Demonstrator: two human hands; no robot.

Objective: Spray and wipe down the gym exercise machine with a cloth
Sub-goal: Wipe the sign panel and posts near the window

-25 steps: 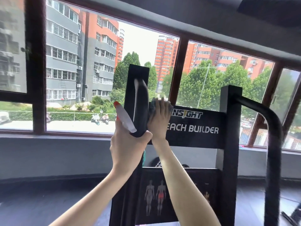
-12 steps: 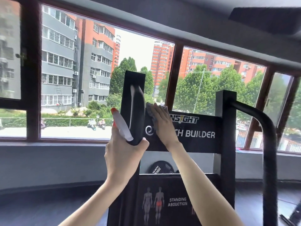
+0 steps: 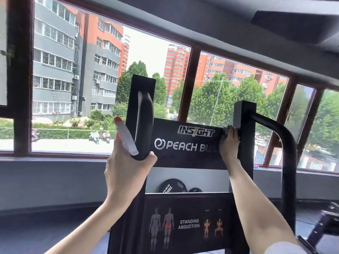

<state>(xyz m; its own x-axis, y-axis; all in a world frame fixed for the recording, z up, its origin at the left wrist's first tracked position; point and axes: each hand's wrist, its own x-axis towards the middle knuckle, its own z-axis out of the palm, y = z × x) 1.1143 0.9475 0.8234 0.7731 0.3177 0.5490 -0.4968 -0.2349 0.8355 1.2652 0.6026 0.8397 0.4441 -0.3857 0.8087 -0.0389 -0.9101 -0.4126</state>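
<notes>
On the black steel gym machine (image 3: 245, 162), the wide lettered panel (image 3: 183, 159) runs left to right. At the panel's right end the right hand (image 3: 229, 145), fingers flat, presses a dark crumpled cloth (image 3: 226, 129) on it; at its left end the left hand (image 3: 126, 167) clasps a white red-tipped spray bottle (image 3: 126, 139).

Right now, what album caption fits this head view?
Right hand presses cloth to the machine's sign panel; left hand holds spray bottle and handle.
</notes>
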